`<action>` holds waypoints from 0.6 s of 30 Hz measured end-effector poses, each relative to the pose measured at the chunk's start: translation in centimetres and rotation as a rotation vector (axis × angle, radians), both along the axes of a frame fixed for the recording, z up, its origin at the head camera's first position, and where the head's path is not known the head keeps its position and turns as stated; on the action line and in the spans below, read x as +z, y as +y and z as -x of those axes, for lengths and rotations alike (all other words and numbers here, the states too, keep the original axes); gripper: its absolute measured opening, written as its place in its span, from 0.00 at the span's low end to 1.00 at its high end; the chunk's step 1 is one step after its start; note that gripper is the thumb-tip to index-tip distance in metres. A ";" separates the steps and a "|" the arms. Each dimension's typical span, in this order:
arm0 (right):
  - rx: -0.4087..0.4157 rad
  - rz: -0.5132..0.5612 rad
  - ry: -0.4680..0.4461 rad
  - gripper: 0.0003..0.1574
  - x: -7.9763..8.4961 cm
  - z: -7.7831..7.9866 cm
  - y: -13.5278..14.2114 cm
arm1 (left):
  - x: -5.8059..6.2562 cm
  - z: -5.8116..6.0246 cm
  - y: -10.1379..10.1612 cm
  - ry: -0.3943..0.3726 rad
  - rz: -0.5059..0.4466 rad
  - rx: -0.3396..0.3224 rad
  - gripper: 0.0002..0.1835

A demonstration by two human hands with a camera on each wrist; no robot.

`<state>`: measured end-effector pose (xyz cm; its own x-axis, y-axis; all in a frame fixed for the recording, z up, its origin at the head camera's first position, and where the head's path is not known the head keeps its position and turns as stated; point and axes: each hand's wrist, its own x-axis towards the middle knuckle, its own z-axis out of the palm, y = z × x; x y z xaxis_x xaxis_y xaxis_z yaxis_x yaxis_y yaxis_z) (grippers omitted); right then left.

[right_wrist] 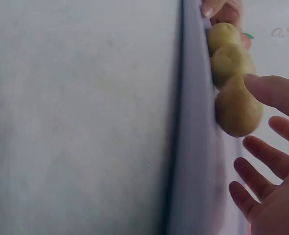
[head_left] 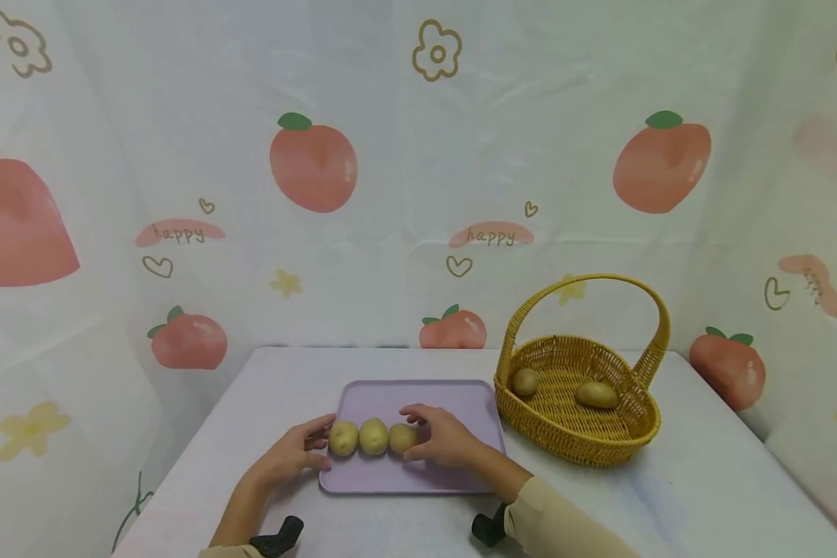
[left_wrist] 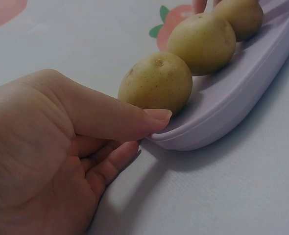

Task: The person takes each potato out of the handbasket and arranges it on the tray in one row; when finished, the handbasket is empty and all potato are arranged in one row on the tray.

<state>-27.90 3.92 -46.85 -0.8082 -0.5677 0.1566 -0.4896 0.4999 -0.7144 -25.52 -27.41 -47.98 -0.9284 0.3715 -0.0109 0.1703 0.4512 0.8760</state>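
Note:
Three potatoes stand in a row on a lilac tray [head_left: 453, 477]: a left one [head_left: 342, 439], a middle one [head_left: 373, 437] and a right one [head_left: 403, 439]. My left hand [head_left: 294, 452] is at the tray's left edge beside the left potato [left_wrist: 156, 83]. Its thumb reaches over the rim, and its other fingers bend loosely; whether they touch the potato is unclear. My right hand [head_left: 446, 438] is beside the right potato [right_wrist: 238, 107], fingers spread apart. In the right wrist view its thumb overlaps that potato; contact cannot be told.
Right of the tray stands a yellow wicker basket [head_left: 572, 446] with a tall arched handle, holding two more potatoes, one at its left [head_left: 526, 381] and one farther right [head_left: 597, 395]. A white table [head_left: 390, 523] carries everything. Behind hangs a fruit-printed curtain [head_left: 390, 271].

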 end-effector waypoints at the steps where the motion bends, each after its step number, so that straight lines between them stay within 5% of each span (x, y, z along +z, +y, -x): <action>1: -0.001 -0.003 -0.004 0.40 0.3 -0.1 0.2 | 0.0 0.0 0.0 0.004 -0.002 -0.005 0.44; 18: 0.024 0.043 0.106 0.25 7.1 0.6 8.1 | 0.2 -0.1 0.0 0.007 0.004 -0.010 0.44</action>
<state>-28.54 12.04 -39.73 -0.7722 -0.5774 0.2654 -0.5751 0.4574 -0.6782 -25.38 -27.44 -47.81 -0.9246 0.3809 -0.0056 0.1813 0.4530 0.8729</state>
